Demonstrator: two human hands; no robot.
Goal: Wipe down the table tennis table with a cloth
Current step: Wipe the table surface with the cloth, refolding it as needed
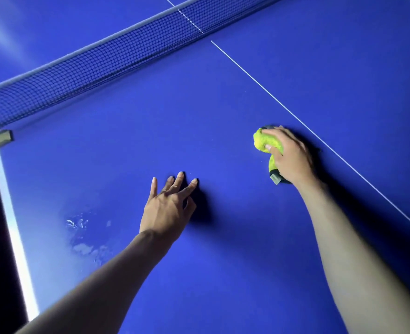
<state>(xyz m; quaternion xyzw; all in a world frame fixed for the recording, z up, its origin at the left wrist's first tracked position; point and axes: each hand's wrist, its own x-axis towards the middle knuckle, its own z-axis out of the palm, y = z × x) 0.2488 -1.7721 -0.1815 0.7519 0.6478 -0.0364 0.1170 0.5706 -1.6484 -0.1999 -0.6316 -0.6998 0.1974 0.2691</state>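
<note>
1. Table (pixel 223 273), blue: smeared patch (pixel 86 237) near its left edge could get skipped.
2. Net (pixel 90 68): a far stroke may snag it.
3. Left hand (pixel 168 208) splayed flat, fingertips down; could re-smudge.
4. Right hand (pixel 288 155) grips bunched green cloth (pixel 266 141) beside the centre line; small contact, streaks likely.

A deep, even blue is being shown by the table (pixel 223 273) across nearly the whole frame. It is being crossed by a thin white centre line (pixel 295 116) running from upper centre to the right edge, and bordered by a white stripe (pixel 13 232) along the left. A fine black mesh with a pale grey-white top band is being displayed by the net (pixel 90 66) at upper left. Bright yellow-green, with a dark grey edge, is being shown by the cloth (pixel 265 141) at centre right. Pale whitish smears (pixel 86 237) are being shown at lower left.
</note>
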